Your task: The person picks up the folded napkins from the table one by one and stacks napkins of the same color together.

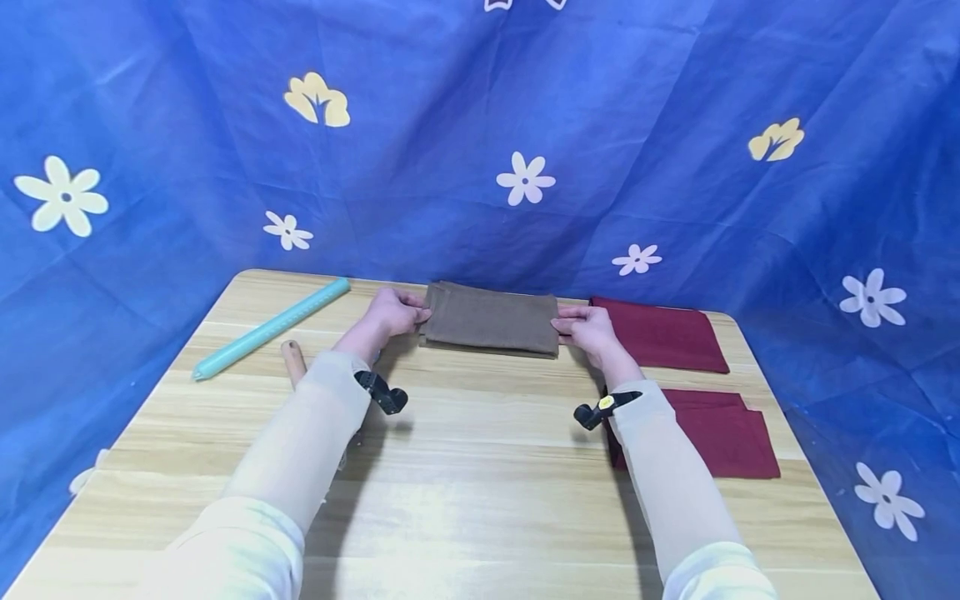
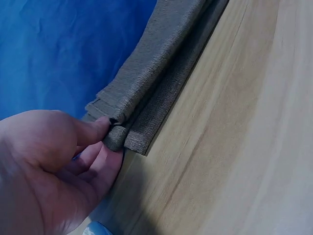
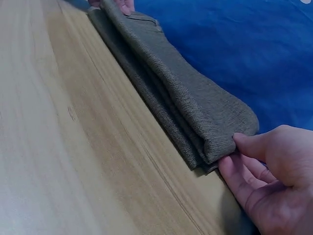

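At the far edge of the table point(image 1: 480, 433), left of the far red cloth point(image 1: 663, 335), the left hand point(image 1: 393, 312) and right hand point(image 1: 589, 330) pinch opposite ends of the folded brown cloth point(image 1: 491, 319), squaring it, I'd say, so the next move calls for keeping its layers together.

Folded grey-brown cloth point(image 1: 491, 321), finely textured; a layered oblong, long side along the far edge of the wooden table point(image 1: 480, 467); ends pinched by left hand point(image 1: 392, 313) and right hand point(image 1: 591, 332); front folds rounded, layers slightly staggered at left end.
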Available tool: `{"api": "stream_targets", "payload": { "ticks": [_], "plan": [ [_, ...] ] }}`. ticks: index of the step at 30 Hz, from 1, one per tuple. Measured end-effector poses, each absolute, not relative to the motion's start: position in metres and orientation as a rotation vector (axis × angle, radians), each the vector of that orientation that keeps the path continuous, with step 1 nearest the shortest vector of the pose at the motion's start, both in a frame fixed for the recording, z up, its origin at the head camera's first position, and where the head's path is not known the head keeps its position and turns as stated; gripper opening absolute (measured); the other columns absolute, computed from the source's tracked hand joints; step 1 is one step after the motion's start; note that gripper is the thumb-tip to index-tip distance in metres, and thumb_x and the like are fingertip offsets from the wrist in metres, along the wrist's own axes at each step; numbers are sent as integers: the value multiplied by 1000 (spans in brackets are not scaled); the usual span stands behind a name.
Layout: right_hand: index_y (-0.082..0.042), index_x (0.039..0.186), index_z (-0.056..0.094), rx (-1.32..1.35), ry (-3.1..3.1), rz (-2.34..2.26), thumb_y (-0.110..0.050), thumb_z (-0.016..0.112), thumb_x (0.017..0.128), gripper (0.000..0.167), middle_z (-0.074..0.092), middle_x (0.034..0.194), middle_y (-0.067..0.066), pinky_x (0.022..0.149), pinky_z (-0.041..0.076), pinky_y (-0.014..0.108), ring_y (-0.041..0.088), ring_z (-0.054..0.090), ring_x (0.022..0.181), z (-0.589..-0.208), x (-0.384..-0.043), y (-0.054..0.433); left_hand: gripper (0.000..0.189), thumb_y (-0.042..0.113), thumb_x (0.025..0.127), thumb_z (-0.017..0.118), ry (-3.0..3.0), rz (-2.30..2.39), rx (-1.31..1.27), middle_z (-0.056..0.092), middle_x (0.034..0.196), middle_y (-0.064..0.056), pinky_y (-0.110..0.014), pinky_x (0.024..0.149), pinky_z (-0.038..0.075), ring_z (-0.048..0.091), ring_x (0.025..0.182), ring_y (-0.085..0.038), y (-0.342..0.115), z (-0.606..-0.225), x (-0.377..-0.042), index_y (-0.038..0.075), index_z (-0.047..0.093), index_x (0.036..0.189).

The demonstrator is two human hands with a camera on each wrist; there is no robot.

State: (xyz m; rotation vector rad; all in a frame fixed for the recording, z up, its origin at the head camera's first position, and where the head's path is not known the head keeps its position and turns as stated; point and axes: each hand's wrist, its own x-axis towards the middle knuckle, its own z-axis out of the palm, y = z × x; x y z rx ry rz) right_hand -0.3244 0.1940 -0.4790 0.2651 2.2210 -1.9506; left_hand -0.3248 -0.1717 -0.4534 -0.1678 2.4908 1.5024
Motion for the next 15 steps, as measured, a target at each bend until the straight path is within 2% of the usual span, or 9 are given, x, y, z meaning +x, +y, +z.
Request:
{"api": "stream_targets", "payload": {
  "ticks": [8,11,15],
  "plan": [
    [13,126,65,237,2237,-1941,6,72,97,31,69,110,15,76,64,31,12,71,83,-478,-326,196,37,12,100,74,2485,1541,-197,67,133,-23,-29,89,55,67,103,-23,-172,-457,-325,-6,67,133],
    [12,126,66,252,2233,-1953,6,73,97,30,72,106,13,74,63,28,11,71,83,-481,-325,196,38,13,101,74,2484,1535,-225,66,135,-22,-33,99,52,64,114,-26,-171,-459,-325,-5,67,133],
    [12,127,66,257,2232,-1965,6,72,97,31,74,102,11,72,62,25,11,71,85,-485,-325,195,38,15,101,73,2477,1535,-263,62,141,-21,-40,115,42,55,132,-32,-171,-463,-325,-3,66,134]
  ]
}}
